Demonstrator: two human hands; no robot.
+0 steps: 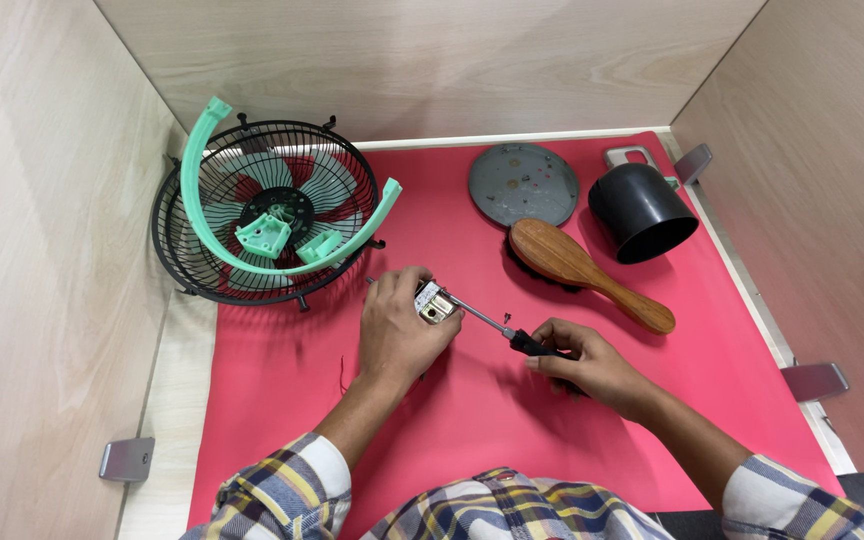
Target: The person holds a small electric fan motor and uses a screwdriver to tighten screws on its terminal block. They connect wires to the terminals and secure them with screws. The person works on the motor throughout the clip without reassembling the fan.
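Red mat (472, 420) on counter, wood-panelled booth. Left hand (397, 330) clamps small metal motor part (434, 303) mid-mat; right hand (582, 362) grips screwdriver (497, 328), tip at part. Risk: tip slipping off, loose tiny screws (507, 317) rolling away.

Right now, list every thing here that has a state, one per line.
left hand: closed on the small metal part, holding it on the red mat
right hand: gripping the screwdriver, tip at the part
fan cage: lying flat, green bracket resting loose on it
grey disc: lying flat, detached
black cup: tipped on its side
wooden brush: bristles down, untouched
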